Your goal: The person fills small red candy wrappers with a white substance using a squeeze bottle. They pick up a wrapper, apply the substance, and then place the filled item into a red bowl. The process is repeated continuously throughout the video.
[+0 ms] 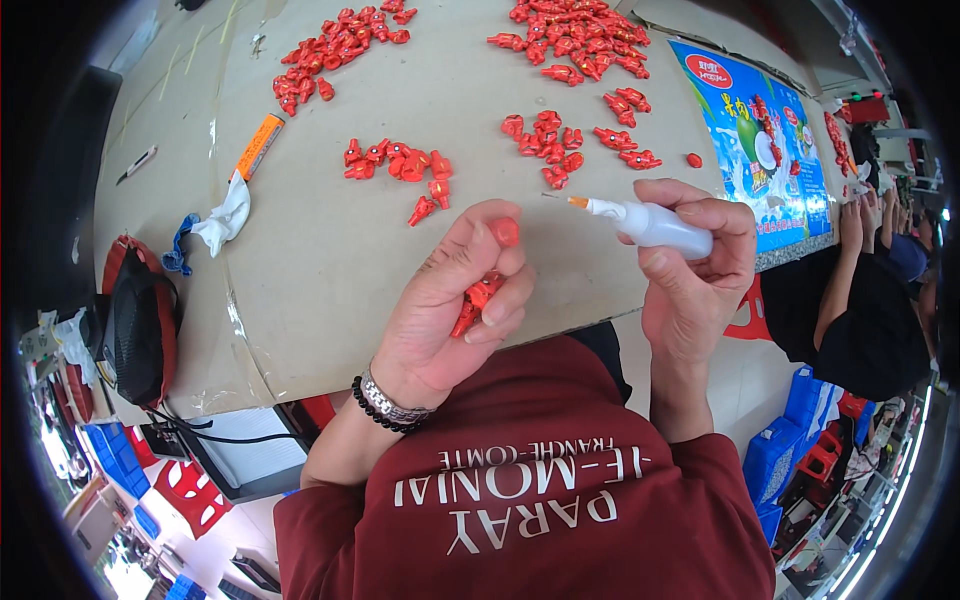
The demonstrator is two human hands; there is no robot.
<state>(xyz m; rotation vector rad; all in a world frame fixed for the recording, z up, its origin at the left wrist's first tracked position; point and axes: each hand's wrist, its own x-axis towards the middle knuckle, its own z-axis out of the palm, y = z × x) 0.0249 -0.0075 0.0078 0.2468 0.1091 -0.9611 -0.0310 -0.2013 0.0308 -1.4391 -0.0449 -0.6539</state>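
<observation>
My left hand [432, 318] is closed over the near side of the table. Its thumb and forefinger pinch a small round red piece [506, 232], and more red figure-like parts [478, 298] sit under the curled fingers. To the right, my right hand [688, 305] grips a white squeeze bottle [668, 232] with a thin needle tip. The bottle lies tilted, its needle pointing left toward the pinched piece, a short gap away. Just beyond my hands rest a small group of red parts [405, 163] and another cluster [548, 140].
Larger heaps of red parts [335, 50] [590, 35] spread across the far table. On the left lie an orange box [260, 145], a white crumpled cloth [226, 215], a pen-like tool [138, 164] and a black bag [140, 320]. A blue printed sheet [735, 110] covers the right side; people sit beyond it.
</observation>
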